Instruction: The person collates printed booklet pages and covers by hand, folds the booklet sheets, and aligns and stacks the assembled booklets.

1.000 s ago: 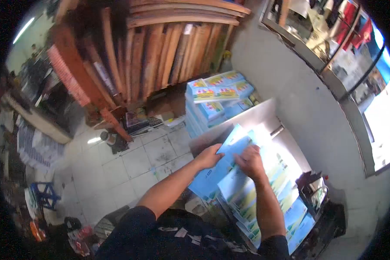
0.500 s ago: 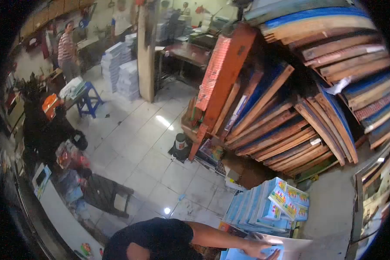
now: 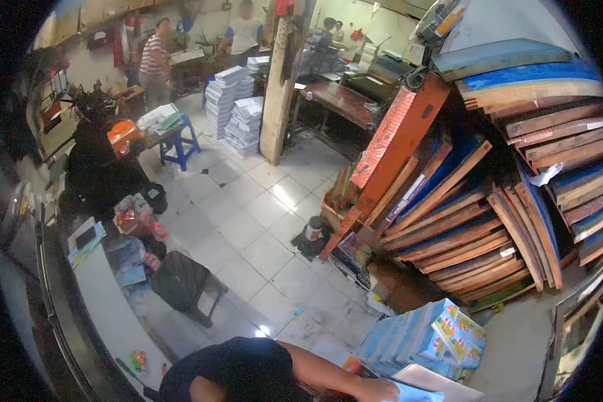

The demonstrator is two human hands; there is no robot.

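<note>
My left hand (image 3: 380,390) is at the bottom edge of the head view, at the end of my bare forearm and dark sleeve. It touches a light-blue printed sheet or booklet cover (image 3: 419,394). Its fingers are mostly cut off by the frame, so I cannot tell whether they grip it. A pale sheet or board (image 3: 449,383) slants up just behind. Beyond it stands a stack of light-blue printed booklets (image 3: 398,338), with several colourful covers lying tilted on top. My right hand is out of view.
Wooden-framed screens (image 3: 462,248) fill a rack at right, beside an orange-red post (image 3: 409,127). A dark chair (image 3: 181,281) stands on the tiled floor. Farther back are a blue stool (image 3: 179,144), white paper stacks (image 3: 224,100) and several people. A white counter edge (image 3: 114,301) runs at left.
The view has tilted and shifted, so the room appears farther right and lower. My left hand has moved left and down in the frame, and its fingers are now mostly cut off.
</note>
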